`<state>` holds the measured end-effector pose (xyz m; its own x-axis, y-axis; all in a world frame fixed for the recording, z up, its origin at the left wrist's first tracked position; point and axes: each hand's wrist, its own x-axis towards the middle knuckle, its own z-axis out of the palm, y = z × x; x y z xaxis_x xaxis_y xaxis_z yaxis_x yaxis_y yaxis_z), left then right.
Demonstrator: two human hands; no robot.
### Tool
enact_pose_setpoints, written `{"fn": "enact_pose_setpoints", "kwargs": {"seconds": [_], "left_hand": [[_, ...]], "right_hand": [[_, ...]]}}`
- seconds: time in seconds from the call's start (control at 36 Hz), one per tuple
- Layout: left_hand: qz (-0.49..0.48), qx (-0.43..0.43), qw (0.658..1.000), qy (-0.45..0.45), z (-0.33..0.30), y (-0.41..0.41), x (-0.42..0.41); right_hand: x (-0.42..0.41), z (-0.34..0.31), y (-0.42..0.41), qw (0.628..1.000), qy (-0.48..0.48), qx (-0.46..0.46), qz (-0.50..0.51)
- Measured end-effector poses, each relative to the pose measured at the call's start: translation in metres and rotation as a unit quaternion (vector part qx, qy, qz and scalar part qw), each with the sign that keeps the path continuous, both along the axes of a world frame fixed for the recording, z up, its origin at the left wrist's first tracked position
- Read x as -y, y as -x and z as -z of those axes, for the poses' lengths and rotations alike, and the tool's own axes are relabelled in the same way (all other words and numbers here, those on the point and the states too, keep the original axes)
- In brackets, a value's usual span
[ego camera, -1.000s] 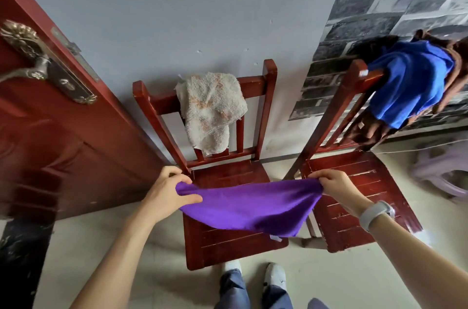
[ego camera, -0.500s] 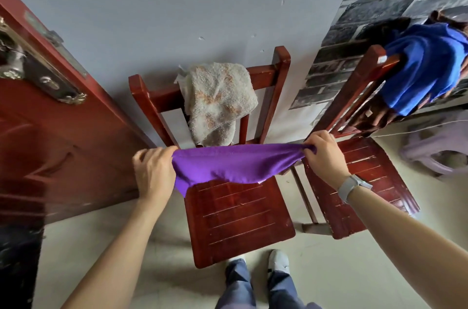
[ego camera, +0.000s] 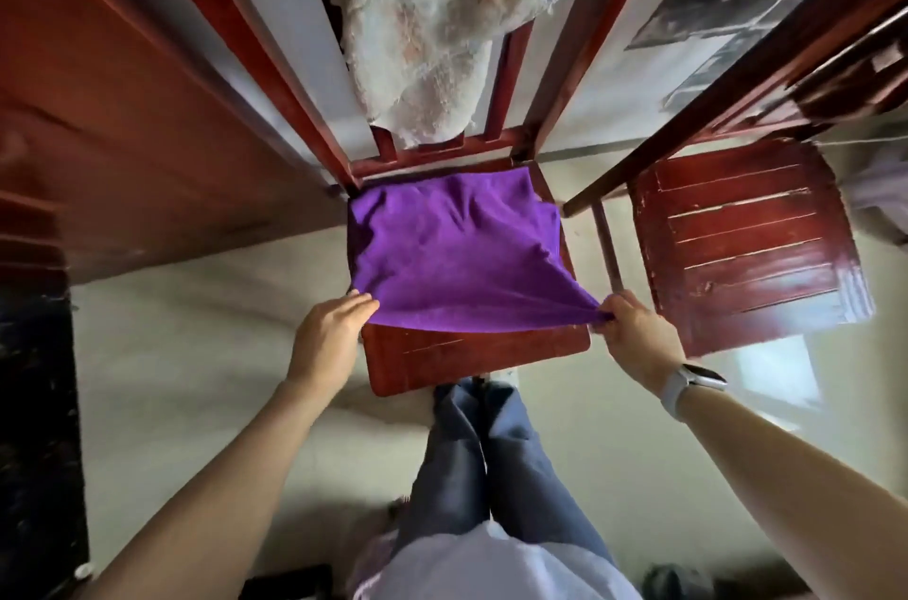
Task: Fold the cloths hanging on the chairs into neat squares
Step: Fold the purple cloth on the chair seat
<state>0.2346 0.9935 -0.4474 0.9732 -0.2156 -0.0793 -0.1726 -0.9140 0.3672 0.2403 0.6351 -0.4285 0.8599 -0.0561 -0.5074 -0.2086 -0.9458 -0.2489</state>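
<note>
Purple cloth [ego camera: 452,250] on chair seat [ego camera: 471,354], near corners pinched by both hands: left [ego camera: 329,339], right [ego camera: 634,334].

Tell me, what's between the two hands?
The near edge of the purple cloth stretches from the left hand to the right hand, over the chair seat, in the head view.

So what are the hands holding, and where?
The soft purple cloth, by its two near corners: left hand one, right hand the other.
</note>
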Motion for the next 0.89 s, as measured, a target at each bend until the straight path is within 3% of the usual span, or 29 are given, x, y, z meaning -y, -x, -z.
{"fn": "enact_pose_setpoints", "kwargs": {"seconds": [0.25,0.42,0.69,0.89], "left_hand": [[-0.025,-0.275,0.960,-0.037,0.086,0.075,0.009],[-0.015,-0.299,0.953,-0.041,0.113,0.078,0.015],[-0.039,-0.135,0.990,-0.024,0.149,-0.033,0.036],[-0.053,-0.100,0.992,-0.047,0.184,-0.124,0.041]], "right_hand": [[0.006,0.087,0.071,0.987,0.013,-0.152,-0.045],[0.004,0.120,0.068,0.965,0.014,-0.254,-0.065],[-0.026,0.157,-0.041,0.993,-0.064,-0.088,-0.054],[-0.049,0.193,-0.131,0.991,-0.043,0.066,-0.110]]}}
